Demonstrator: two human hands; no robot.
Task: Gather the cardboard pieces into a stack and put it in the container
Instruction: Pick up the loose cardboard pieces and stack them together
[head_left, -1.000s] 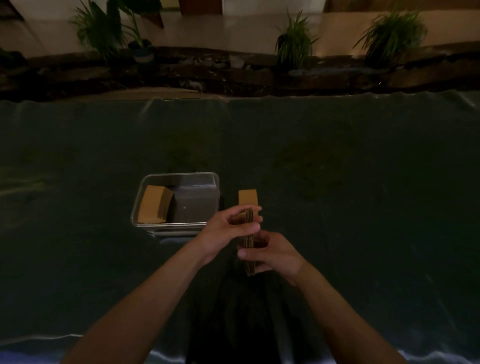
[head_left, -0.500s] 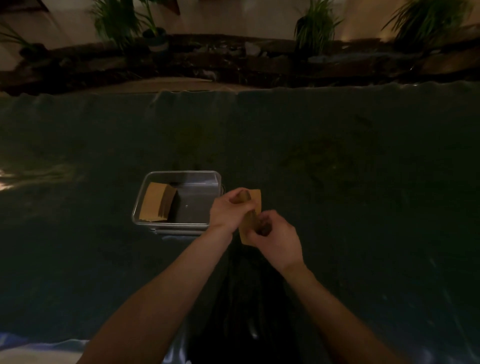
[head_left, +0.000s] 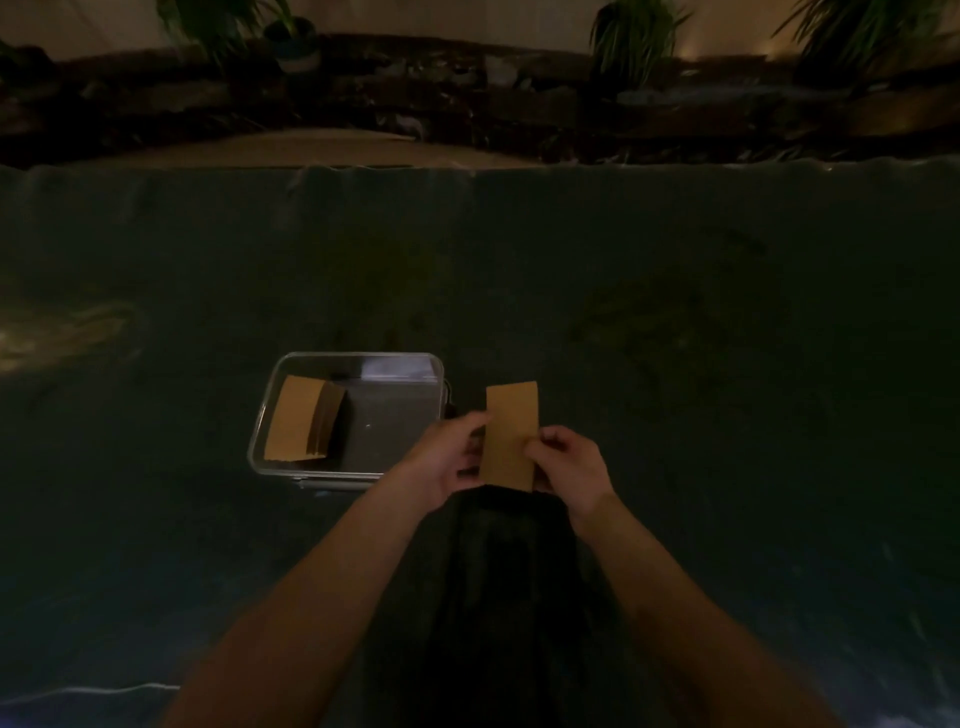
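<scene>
A brown cardboard stack (head_left: 510, 435) lies flat-side up between both hands, just right of the clear plastic container (head_left: 439, 385). My left hand (head_left: 440, 460) grips its left edge and my right hand (head_left: 570, 466) pinches its right edge. Inside the container, another stack of cardboard pieces (head_left: 301, 425) leans in the left half; the right half of the container holds nothing.
A dark green cloth (head_left: 675, 338) covers the table. Beyond its far edge are a dark rock border (head_left: 467, 104) and potted plants (head_left: 631, 36). The light is dim.
The cardboard stack has turned from edge-on and upright to flat face up. Both hands have shifted to its side edges, and the view has tilted down a little.
</scene>
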